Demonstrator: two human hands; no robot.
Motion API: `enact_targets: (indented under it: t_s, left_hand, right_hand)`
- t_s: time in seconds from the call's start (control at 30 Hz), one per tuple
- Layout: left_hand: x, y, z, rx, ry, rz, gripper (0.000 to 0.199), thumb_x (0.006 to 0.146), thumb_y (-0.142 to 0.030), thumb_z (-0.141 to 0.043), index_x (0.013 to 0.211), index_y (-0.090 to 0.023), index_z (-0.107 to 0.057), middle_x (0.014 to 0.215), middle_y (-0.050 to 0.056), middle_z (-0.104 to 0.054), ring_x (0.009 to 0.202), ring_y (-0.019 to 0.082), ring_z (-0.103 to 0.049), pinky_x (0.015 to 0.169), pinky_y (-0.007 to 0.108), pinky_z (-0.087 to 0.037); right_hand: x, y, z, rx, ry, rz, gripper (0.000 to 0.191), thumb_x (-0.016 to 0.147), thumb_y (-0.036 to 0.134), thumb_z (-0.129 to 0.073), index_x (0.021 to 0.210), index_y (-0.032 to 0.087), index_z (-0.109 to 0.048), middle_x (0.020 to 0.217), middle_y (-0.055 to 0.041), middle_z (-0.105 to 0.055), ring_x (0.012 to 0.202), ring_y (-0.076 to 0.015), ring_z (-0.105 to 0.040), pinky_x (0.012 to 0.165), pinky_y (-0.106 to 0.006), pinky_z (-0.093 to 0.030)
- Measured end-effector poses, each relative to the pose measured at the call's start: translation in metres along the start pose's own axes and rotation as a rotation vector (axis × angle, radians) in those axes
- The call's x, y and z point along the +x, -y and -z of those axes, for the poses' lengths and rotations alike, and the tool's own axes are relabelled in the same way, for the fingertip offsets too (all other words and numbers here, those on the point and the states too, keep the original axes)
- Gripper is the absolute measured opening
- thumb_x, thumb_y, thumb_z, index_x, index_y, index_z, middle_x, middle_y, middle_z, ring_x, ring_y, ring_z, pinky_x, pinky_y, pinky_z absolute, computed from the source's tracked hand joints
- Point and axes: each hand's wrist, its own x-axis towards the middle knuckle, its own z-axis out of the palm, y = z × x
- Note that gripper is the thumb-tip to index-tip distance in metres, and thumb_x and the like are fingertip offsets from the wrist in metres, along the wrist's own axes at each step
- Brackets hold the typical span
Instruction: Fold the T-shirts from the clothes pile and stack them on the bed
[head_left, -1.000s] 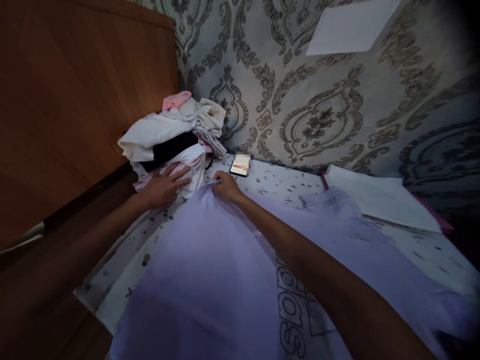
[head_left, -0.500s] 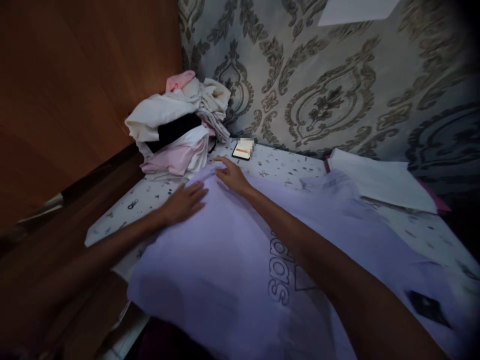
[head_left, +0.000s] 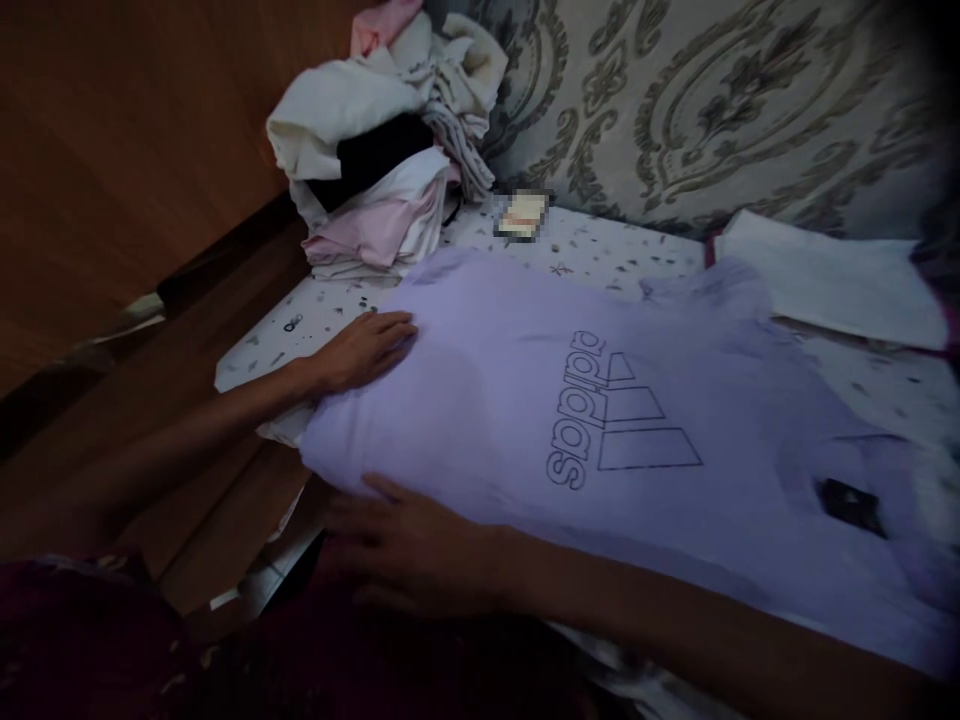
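Observation:
A lilac T-shirt [head_left: 480,370] with a black outlined adidas print lies spread on a white patterned surface [head_left: 262,345], its collar and dark label toward the right. My left hand [head_left: 367,350] rests flat on the hem at the far left, fingers stretched out and a little apart. At the near edge of the shirt is my right hand [head_left: 420,545], its fingers spread and pointing left beside the near hem corner. Dim light and some blur leave it unclear how much of that hand touches the cloth. Neither hand grips anything.
A tall heap of clothes [head_left: 375,150], white, black and pink, stands at the back left by a brown wooden panel [head_left: 150,120]. Behind the shirt lies a phone [head_left: 523,215] with a lit screen. White folded cloth [head_left: 825,285] lies at the back right against the patterned wall [head_left: 712,110].
My right hand has moved from the shirt's far hem corner to its near edge, uncovering the print. My left hand stays on the hem. The camera view has tilted downward.

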Motion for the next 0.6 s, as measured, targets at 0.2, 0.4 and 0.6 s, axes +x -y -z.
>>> enact_targets:
  t_s: [0.2,0.4,0.6]
  left_hand:
    - [-0.03,-0.026,0.047,-0.11,0.055,0.005,0.034,0.102,-0.041,-0.039,0.107,-0.017,-0.062,0.105,0.01,-0.062,0.093,0.02,-0.06,0.085,0.035,-0.051]
    - [-0.085,-0.097,0.036,0.061,0.364,-0.328,0.034,0.091,-0.042,-0.063,0.12,-0.024,-0.062,0.113,0.01,-0.065,0.102,0.027,-0.059,0.095,0.045,-0.047]
    - [-0.116,-0.094,0.013,0.268,0.3,-0.429,0.059,0.084,-0.013,-0.063,0.14,-0.027,-0.052,0.136,0.012,-0.062,0.124,0.031,-0.054,0.102,0.045,-0.044]
  right_hand:
    - [-0.018,0.028,0.013,0.063,-0.137,-0.134,0.025,0.104,0.022,-0.042,0.119,0.016,-0.061,0.121,-0.0101,-0.068,0.106,-0.0172,-0.06,0.093,-0.033,-0.05]
    - [-0.068,0.04,0.001,-0.329,-0.173,-0.614,0.008,0.092,0.021,-0.059,0.1,0.019,-0.061,0.094,-0.0107,-0.063,0.083,-0.0245,-0.052,0.071,-0.039,-0.048]
    - [-0.082,0.051,-0.013,-0.357,-0.256,-0.719,0.004,0.093,0.02,-0.059,0.097,0.021,-0.059,0.091,-0.0072,-0.063,0.081,-0.0217,-0.052,0.07,-0.035,-0.045]
